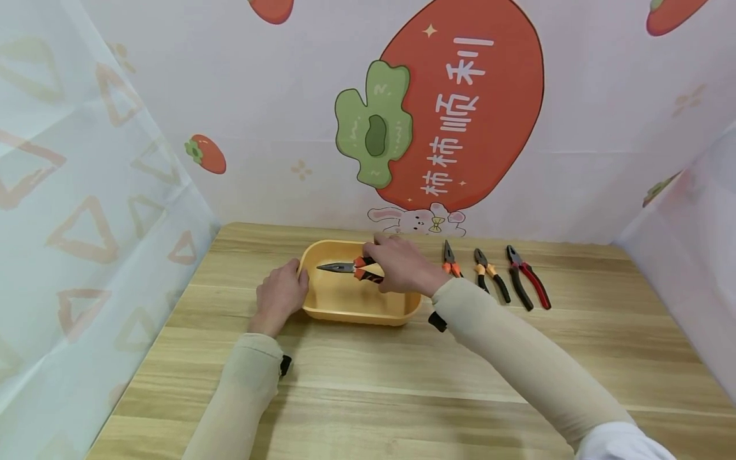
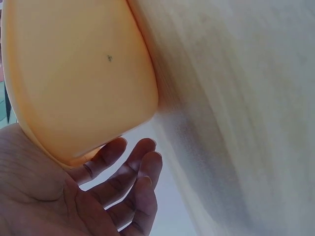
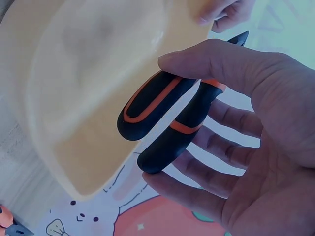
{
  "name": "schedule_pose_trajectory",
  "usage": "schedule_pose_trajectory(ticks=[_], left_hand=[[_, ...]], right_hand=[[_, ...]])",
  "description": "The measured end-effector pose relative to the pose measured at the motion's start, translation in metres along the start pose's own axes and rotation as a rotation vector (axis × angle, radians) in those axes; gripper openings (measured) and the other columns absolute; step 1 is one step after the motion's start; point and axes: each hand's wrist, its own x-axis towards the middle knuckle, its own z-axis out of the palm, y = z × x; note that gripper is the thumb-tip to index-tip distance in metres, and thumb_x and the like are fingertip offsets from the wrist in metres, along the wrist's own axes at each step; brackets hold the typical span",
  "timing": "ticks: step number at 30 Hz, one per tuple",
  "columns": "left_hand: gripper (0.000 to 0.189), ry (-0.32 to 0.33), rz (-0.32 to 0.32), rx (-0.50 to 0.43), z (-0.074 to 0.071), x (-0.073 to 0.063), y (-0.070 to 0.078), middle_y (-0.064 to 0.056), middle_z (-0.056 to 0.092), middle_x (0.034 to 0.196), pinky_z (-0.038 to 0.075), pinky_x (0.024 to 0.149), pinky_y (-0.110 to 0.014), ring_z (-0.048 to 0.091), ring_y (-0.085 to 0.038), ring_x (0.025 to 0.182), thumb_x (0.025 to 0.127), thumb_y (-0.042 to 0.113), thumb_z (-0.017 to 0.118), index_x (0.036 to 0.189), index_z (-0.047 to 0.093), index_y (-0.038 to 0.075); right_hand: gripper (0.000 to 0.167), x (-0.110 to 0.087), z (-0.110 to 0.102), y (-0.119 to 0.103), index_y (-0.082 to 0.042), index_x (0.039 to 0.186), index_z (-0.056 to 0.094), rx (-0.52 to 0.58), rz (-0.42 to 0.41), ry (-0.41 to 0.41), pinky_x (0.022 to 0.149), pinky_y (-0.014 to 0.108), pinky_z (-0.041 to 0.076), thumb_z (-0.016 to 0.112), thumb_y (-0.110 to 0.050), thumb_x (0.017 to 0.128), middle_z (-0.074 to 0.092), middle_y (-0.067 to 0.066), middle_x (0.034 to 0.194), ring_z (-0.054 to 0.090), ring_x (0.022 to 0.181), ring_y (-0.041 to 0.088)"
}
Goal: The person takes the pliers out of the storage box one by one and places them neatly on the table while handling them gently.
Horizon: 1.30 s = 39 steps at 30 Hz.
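A shallow yellow plastic basin (image 1: pixel 356 315) with rounded corners sits on the wooden table. My left hand (image 1: pixel 280 294) grips its left end at the rim; in the left wrist view the curled fingers (image 2: pixel 106 157) lie against the outside wall. Over the basin, my right hand (image 1: pixel 402 263) holds needle-nose pliers (image 1: pixel 338 268), their dark tip pointing left. In the right wrist view, the thumb lies across the black and orange handles (image 3: pixel 174 142), with the other fingers on the far side. The pliers' handles stand slightly apart.
To the right of the basin lie orange-handled needle-nose pliers (image 1: pixel 450 257), pliers with yellow and black handles (image 1: pixel 492 275) and pliers with red and black handles (image 1: pixel 528 276). A printed cloth wall (image 1: pixel 276 191) rises behind the wooden table (image 1: pixel 356 396), with more cloth on both sides.
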Motion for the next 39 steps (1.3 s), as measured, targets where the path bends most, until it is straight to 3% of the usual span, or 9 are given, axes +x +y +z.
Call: schedule_pose_trajectory(ticks=[18,32,39], left_hand=[[0.029,0.013,0.0,-0.011,0.001,0.001,-0.002,-0.016,0.063,0.085,0.046,0.06,-0.051,0.061,-0.035,0.072,0.106,0.029,0.043,0.111,0.06,0.006],[0.032,0.003,0.001,-0.005,0.001,0.001,-0.001,-0.017,0.065,0.09,0.047,0.063,-0.055,0.062,-0.036,0.074,0.106,0.03,0.042,0.118,0.06,0.005],[0.035,0.008,0.003,-0.006,0.001,-0.001,0.0,-0.02,0.066,0.094,0.048,0.065,-0.058,0.064,-0.04,0.078,0.106,0.029,0.042,0.123,0.06,0.004]], right_hand=[[0.063,-0.035,-0.012,0.019,-0.014,0.132,0.063,0.002,0.049,0.109,0.079,0.046,0.049,0.089,-0.024,0.076,0.057,0.006,0.117,0.054,0.101,0.027],[0.063,-0.063,-0.014,0.039,-0.013,0.133,0.064,0.09,0.129,0.178,0.084,0.048,0.051,0.09,-0.02,0.076,0.059,0.009,0.124,0.057,0.108,0.028],[0.063,-0.075,-0.011,0.048,-0.014,0.131,0.066,0.093,0.152,0.223,0.074,0.045,0.052,0.091,-0.021,0.074,0.059,0.008,0.12,0.057,0.1,0.026]])
